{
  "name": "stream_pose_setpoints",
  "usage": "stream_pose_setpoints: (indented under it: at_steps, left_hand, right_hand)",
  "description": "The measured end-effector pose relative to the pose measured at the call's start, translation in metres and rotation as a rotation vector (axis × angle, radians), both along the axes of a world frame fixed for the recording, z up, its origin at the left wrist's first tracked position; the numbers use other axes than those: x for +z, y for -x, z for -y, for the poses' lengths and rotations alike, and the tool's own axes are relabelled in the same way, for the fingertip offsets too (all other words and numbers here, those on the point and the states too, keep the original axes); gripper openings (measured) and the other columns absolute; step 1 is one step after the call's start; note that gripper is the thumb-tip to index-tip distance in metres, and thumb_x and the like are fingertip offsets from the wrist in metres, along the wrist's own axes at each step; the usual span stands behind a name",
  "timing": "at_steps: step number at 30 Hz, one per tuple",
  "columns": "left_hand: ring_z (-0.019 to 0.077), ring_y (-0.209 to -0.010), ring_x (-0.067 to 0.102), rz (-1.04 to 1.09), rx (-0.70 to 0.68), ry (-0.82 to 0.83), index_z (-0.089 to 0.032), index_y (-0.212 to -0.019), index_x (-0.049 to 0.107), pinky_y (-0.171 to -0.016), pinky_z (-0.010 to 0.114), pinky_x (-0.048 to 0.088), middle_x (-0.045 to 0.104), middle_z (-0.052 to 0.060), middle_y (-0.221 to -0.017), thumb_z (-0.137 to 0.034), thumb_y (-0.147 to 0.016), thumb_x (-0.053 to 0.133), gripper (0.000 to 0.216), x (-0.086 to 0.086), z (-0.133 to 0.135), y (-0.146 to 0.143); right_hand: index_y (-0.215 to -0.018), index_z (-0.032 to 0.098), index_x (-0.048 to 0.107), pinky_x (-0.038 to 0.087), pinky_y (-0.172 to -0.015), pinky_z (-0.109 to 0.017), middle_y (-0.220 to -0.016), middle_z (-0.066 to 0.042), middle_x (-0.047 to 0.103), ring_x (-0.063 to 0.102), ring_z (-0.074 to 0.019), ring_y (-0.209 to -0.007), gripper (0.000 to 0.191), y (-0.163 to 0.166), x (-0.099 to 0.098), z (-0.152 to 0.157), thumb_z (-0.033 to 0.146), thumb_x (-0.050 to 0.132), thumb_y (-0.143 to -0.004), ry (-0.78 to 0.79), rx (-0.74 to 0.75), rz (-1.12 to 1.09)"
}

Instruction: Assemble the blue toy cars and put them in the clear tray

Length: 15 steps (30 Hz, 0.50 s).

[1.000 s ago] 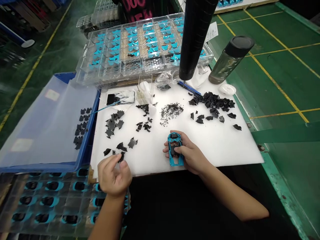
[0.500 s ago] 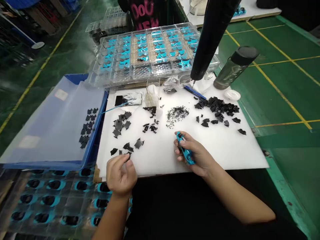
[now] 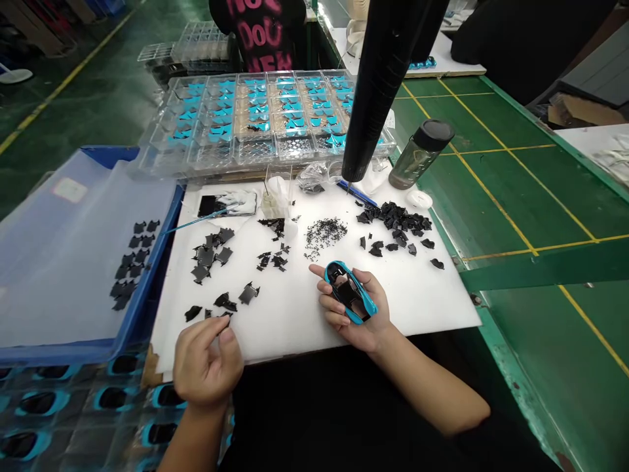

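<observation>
My right hand (image 3: 361, 314) holds a blue toy car body shell (image 3: 369, 303) over the front of the white foam sheet (image 3: 295, 314). The shell's dark hollow side faces up, and my index finger is stretched out past it. At the front left, my left hand (image 3: 209, 360) is closed in a pinch, with a small black plastic part (image 3: 227, 315) at its fingertips, mostly hidden. Just beyond these fingers lie a few loose black parts (image 3: 226, 301). A scatter of tiny black screws (image 3: 327, 231) lies beyond the shell.
A black electric screwdriver (image 3: 366, 98) hangs over the sheet. Black parts (image 3: 398, 219) are heaped at right, near a bottle (image 3: 422, 154). Behind stands a clear compartment tray (image 3: 236, 154) of blue pieces. A blue bin (image 3: 167, 229) adjoins at left; a person (image 3: 265, 39) is beyond.
The car shell has turned in my right hand, from edge-on to its hollow side showing. My left hand keeps its pinch in about the same place. The camera view has shifted right.
</observation>
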<state>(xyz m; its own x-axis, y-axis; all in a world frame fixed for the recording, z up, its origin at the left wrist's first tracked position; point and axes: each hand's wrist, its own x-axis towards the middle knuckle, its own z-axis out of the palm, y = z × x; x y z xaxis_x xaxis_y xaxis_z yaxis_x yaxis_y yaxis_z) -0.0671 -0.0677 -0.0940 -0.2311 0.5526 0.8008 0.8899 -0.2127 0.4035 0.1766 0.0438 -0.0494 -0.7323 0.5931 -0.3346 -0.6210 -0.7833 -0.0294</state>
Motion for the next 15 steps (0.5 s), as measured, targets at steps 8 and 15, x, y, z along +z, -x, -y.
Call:
stream_pose_setpoints:
  at_steps: [8,15]
  left_hand:
    - [0.0232,-0.080,0.067,-0.011,0.001,0.022,-0.014,-0.100,0.072,-0.071,0.037,0.056,0.071,0.011,-0.086,-0.005,-0.073,0.067,0.028,0.003,-0.002,-0.002]
    - [0.0201,-0.082,0.066,0.007,-0.009,0.280,-0.017,-0.099,0.070,-0.076,0.034,0.054,0.070,0.008,-0.090,-0.011,-0.079,0.070,0.021,0.039,-0.010,-0.002]
  right_hand:
    - [-0.131,0.003,0.054,0.031,-0.043,-0.021,-0.081,-0.004,0.057,0.038,-0.0109,-0.055,0.059,-0.001,-0.003,0.004,0.041,0.047,-0.086,-0.090,0.020,0.000]
    - [-0.128,0.007,0.059,0.043,-0.053,-0.026,-0.094,-0.009,0.064,0.052,-0.0148,-0.063,0.047,-0.002,0.000,0.005,0.032,0.048,-0.089,-0.104,-0.007,0.196]
